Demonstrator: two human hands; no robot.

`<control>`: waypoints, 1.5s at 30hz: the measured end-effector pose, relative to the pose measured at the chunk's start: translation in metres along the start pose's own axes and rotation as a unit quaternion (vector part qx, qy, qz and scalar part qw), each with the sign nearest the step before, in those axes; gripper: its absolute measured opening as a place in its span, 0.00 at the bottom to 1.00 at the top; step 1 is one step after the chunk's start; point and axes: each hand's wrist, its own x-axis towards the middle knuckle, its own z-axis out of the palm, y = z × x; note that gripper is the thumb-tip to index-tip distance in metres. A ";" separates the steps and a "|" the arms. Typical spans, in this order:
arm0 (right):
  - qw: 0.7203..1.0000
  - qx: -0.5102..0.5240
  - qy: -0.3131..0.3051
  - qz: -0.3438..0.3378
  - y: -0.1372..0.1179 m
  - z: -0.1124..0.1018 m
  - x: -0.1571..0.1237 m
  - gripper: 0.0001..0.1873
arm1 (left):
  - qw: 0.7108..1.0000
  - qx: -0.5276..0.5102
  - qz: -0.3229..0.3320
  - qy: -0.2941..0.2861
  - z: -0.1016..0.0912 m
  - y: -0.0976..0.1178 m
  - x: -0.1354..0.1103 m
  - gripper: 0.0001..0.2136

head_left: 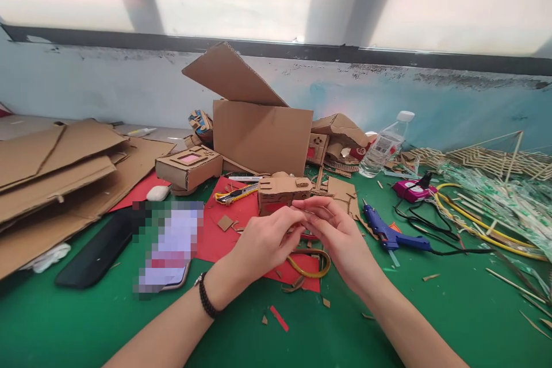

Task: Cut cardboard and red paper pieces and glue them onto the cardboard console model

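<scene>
My left hand (271, 233) and my right hand (338, 233) meet at the fingertips over the red sheet. Both are closed in a pinch, and whatever lies between the fingers is too small or hidden to make out. Just behind them stands a small cardboard model (282, 187) with cut-out details and a red panel, partly covered by my fingers. A yellow-brown ring (326, 264) lies beneath my hands. The red sheet (213, 236) also carries a small cardboard square (225, 222) and a yellow utility knife (236, 194).
To the right lie a blue glue gun (390, 233) and a purple device (411, 190) with black cords. A water bottle (383, 146) leans at the back. Leftward are a phone (172, 247), a black case (97, 250), a cardboard box (190, 169) and stacked cardboard sheets (56, 178).
</scene>
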 end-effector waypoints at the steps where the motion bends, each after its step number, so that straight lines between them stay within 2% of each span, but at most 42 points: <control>1: 1.000 -0.009 -0.003 -0.001 0.001 0.001 -0.001 0.11 | 1.000 -0.009 -0.022 -0.003 0.000 0.000 0.000 0.05; 3: 0.998 -0.053 -0.005 -0.018 0.002 -0.003 0.000 0.11 | 0.998 -0.022 -0.056 -0.007 -0.003 -0.001 0.001 0.05; 5: 0.984 -0.166 0.011 -0.062 0.002 -0.012 0.001 0.09 | 0.996 -0.025 -0.088 0.012 -0.007 -0.004 0.003 0.06; 6: 0.963 -0.251 0.021 -0.096 0.002 -0.018 0.002 0.09 | 0.994 -0.023 -0.101 0.022 -0.009 -0.006 0.004 0.07; 8: 0.887 -0.431 0.023 -0.164 0.002 -0.029 0.005 0.09 | 0.993 -0.011 -0.118 0.027 -0.012 -0.010 0.004 0.07; 10: 0.811 -0.552 -0.005 -0.194 0.006 -0.037 0.008 0.09 | 0.993 0.001 -0.119 0.007 -0.013 -0.014 0.005 0.07; 11: 0.784 -0.588 -0.024 -0.197 0.008 -0.040 0.010 0.09 | 0.993 0.005 -0.117 -0.008 -0.013 -0.015 0.005 0.08; 14: 0.734 -0.649 -0.070 -0.186 0.016 -0.044 0.014 0.10 | 0.991 0.017 -0.120 -0.056 -0.011 -0.018 0.004 0.09; 16: 0.714 -0.671 -0.088 -0.179 0.019 -0.045 0.015 0.10 | 0.987 0.035 -0.120 -0.096 -0.009 -0.018 0.004 0.09; 18: 0.708 -0.679 -0.084 -0.172 0.021 -0.046 0.015 0.09 | 0.982 0.060 -0.113 -0.136 -0.007 -0.017 0.003 0.09; 20: 0.707 -0.683 -0.054 -0.176 0.021 -0.049 0.016 0.09 | 0.978 0.077 -0.104 -0.164 -0.004 -0.015 0.002 0.09; 22: 0.694 -0.695 -0.021 -0.186 0.022 -0.052 0.016 0.10 | 0.975 0.082 -0.100 -0.183 0.000 -0.014 0.001 0.10; 25: 0.674 -0.716 -0.035 -0.176 0.023 -0.055 0.016 0.11 | 0.971 0.086 -0.099 -0.201 0.005 -0.015 -0.001 0.14; 27: 0.686 -0.708 -0.050 -0.157 0.023 -0.056 0.017 0.12 | 0.971 0.086 -0.098 -0.200 0.008 -0.016 -0.002 0.16; 32: 0.751 -0.649 -0.034 -0.118 0.021 -0.056 0.018 0.10 | 0.974 0.043 -0.102 -0.197 0.007 -0.017 -0.004 0.18; 34: 0.757 -0.644 -0.036 -0.108 0.021 -0.057 0.019 0.12 | 0.973 0.023 -0.097 -0.209 0.005 -0.016 -0.004 0.17; 36: 0.748 -0.653 -0.046 -0.112 0.022 -0.058 0.021 0.13 | 0.972 0.016 -0.093 -0.213 0.004 -0.015 -0.003 0.17; 41: 0.711 -0.694 -0.033 -0.107 0.024 -0.063 0.023 0.12 | 0.979 0.018 -0.128 -0.157 0.003 -0.014 0.000 0.13; 45: 0.730 -0.665 -0.061 -0.146 0.026 -0.063 0.024 0.12 | 0.984 0.034 -0.145 -0.095 0.006 -0.019 0.001 0.12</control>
